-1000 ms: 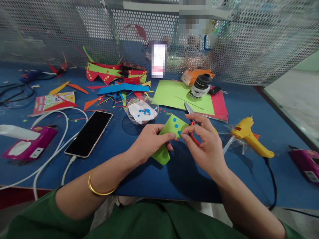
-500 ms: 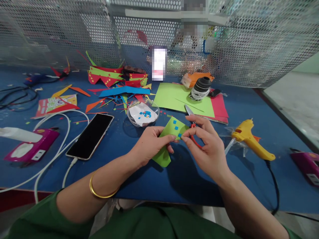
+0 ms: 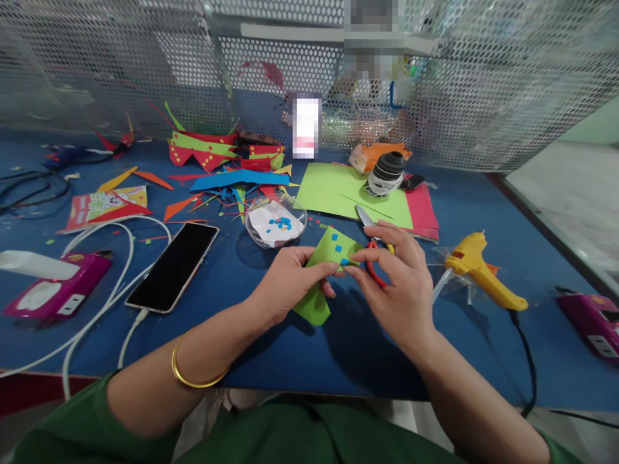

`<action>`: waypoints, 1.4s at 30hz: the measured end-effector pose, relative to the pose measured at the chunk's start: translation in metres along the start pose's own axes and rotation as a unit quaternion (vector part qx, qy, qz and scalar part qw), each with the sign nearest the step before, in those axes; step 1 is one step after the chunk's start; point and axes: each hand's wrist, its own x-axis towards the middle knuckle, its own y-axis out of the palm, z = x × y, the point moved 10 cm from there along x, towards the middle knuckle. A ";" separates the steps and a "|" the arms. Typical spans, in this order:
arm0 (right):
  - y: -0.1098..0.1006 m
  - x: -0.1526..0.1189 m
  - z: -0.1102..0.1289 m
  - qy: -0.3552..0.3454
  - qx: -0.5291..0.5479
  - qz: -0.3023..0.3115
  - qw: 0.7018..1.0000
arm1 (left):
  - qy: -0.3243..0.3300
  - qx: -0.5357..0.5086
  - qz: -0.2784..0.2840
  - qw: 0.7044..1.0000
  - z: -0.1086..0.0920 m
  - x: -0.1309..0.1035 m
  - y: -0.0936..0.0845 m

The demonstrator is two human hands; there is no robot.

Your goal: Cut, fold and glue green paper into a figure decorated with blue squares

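A folded green paper piece (image 3: 313,304) with small blue squares on its upper part is pinched between the thumb and fingers of my left hand (image 3: 289,281). My right hand (image 3: 399,283) is closed at the paper's right edge, thumb and index finger meeting at the lowest blue square (image 3: 345,262). Scissors with red handles (image 3: 376,273) are partly hidden behind my right hand, blade pointing away. Beyond my left hand, a clear round dish (image 3: 251,233) holds white paper and several small blue pieces (image 3: 281,223).
Green sheets (image 3: 325,187) and a black cone of thread (image 3: 388,169) lie behind the hands. A yellow glue gun (image 3: 476,267) is on the right. Left are a black phone (image 3: 175,265), white cables, a purple power strip (image 3: 91,274) and coloured paper scraps (image 3: 181,207).
The right thumb and index finger have shifted slightly over the lowest blue square at the paper's edge. The whole view has shifted a little; the left hand keeps its grip.
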 end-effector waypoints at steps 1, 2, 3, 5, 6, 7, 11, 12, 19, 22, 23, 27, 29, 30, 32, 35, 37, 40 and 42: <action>0.000 0.000 0.001 -0.007 -0.009 -0.003 1.000 | -0.001 0.000 0.001 1.000 0.000 0.000 0.000; 0.000 0.000 0.003 -0.012 -0.016 -0.004 1.000 | -0.002 -0.001 0.002 1.000 0.001 0.000 0.000; 0.000 0.001 0.003 -0.016 -0.021 -0.005 1.000 | -0.002 -0.001 0.002 1.000 0.000 0.000 0.000; 0.000 0.001 0.004 -0.020 -0.026 -0.007 0.999 | -0.001 0.000 0.002 1.000 0.000 0.000 0.001; 0.000 0.001 0.005 -0.021 -0.028 -0.009 0.999 | 0.000 0.000 0.002 1.000 -0.001 0.000 0.001; 0.000 0.001 0.005 -0.022 -0.029 -0.011 0.999 | -0.001 0.001 0.001 1.000 -0.001 0.000 0.001; -0.002 0.000 0.008 -0.031 -0.036 -0.017 0.999 | -0.009 0.001 0.000 1.000 0.001 0.000 0.001; -0.002 0.000 0.009 -0.034 -0.038 -0.019 0.999 | -0.009 0.002 0.000 1.000 0.001 0.000 0.001; -0.004 0.001 0.012 -0.040 -0.046 -0.024 0.998 | -0.014 0.012 0.004 1.000 0.003 0.000 0.001; -0.004 0.001 0.013 -0.042 -0.048 -0.025 0.998 | -0.012 0.010 0.005 1.000 0.003 0.000 0.001; -0.004 0.001 0.013 -0.043 -0.049 -0.026 0.998 | -0.011 0.009 0.006 1.000 0.003 0.000 0.001; -0.004 0.001 0.013 -0.045 -0.048 -0.027 0.997 | -0.009 0.003 0.008 1.000 0.003 0.000 0.001; -0.005 0.001 0.013 -0.043 -0.048 -0.029 0.998 | -0.014 0.001 0.007 1.000 0.005 0.000 0.001; -0.006 0.001 0.013 -0.041 -0.047 -0.030 0.998 | -0.017 0.001 0.007 1.000 0.005 0.000 0.001; -0.008 0.000 0.013 -0.033 -0.039 -0.033 0.998 | -0.020 0.000 0.006 1.000 0.006 0.000 0.001; -0.014 -0.001 0.000 0.038 0.001 -0.053 0.998 | -0.017 -0.001 -0.002 1.000 0.004 0.000 0.000; -0.016 -0.006 -0.023 0.148 0.063 -0.073 0.984 | -0.019 -0.001 -0.009 1.000 0.004 0.000 -0.001; 0.005 -0.020 -0.056 0.321 0.244 -0.055 0.914 | -0.019 0.003 -0.022 1.000 0.004 0.000 -0.004; 0.028 -0.029 -0.064 0.397 0.360 -0.015 0.844 | -0.013 0.006 -0.027 1.000 0.003 -0.001 -0.005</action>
